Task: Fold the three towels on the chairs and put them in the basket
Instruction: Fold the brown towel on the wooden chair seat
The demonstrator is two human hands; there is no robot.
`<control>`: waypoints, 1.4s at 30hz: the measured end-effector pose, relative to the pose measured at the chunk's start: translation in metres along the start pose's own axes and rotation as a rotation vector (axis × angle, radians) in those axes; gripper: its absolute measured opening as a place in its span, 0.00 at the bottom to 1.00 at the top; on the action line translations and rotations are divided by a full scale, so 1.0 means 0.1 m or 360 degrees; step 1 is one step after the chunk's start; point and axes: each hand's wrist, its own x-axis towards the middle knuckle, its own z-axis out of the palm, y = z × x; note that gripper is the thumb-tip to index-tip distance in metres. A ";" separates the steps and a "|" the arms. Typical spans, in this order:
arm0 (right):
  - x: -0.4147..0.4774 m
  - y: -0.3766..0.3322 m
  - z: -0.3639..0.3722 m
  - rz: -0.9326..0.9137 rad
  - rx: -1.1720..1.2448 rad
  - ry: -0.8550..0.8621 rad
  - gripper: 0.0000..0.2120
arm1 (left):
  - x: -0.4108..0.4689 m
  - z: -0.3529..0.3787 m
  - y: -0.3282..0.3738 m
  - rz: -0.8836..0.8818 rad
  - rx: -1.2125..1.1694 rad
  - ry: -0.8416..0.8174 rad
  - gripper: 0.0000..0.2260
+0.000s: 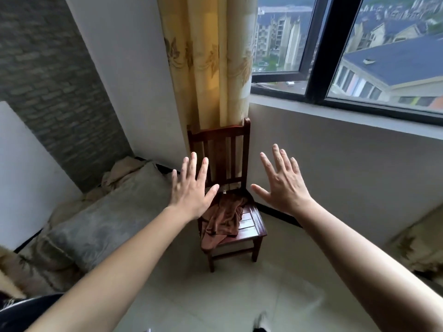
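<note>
Head view: left hand and right hand spread, empty, above crumpled brown towel on dark wooden chair.

Chair in the corner, towel on its seat

The towel lies on the wooden chair, which stands before the curtain; a cushion lies to its left, the window up right.
</note>
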 end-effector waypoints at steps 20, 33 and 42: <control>2.94 0.75 2.77 -0.0333 0.0202 -0.0678 0.39 | 2.54 2.17 -0.73 -0.0640 0.0018 -0.0590 0.33; 1.81 0.10 5.29 -0.0110 0.0590 -0.1223 0.21 | 1.87 4.82 -1.24 -0.1027 -0.0342 -0.0933 0.22; 0.89 -0.60 6.32 -0.0340 0.0720 -0.1065 0.28 | 0.97 5.99 -1.34 -0.1177 -0.0552 -0.0799 0.16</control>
